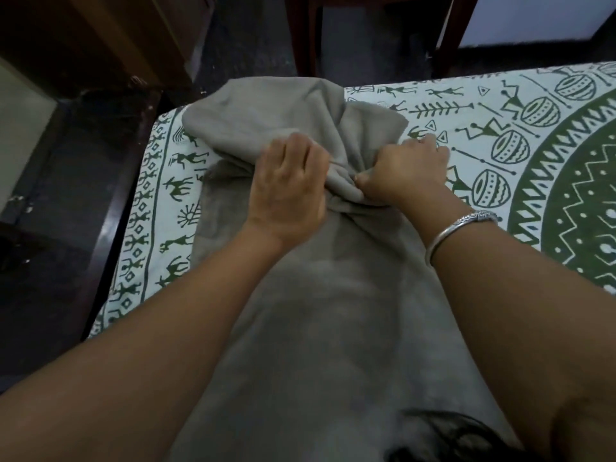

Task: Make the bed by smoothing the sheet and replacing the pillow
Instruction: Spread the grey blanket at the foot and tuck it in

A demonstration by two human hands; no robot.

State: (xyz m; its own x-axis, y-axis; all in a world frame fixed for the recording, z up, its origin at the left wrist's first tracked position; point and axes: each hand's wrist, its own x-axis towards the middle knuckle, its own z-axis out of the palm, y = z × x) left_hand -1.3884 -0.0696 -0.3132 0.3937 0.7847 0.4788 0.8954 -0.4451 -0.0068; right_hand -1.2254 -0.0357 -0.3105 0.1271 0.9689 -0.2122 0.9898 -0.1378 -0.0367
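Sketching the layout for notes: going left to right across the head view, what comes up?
From left: dark floor, white-and-green printed bedsheet border, left hand, right hand, silver bangle, green medallion print. Both hands grip grey cloth.

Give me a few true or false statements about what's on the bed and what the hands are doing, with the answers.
1. The left hand and the right hand both grip the bunched grey cloth. True.
2. The sheet is plain blue. False: it is white with green figures and patterns.
3. A silver bangle sits on the right wrist. True.
4. The grey cloth lies on the floor. False: it lies on the sheet, near the bed's corner.
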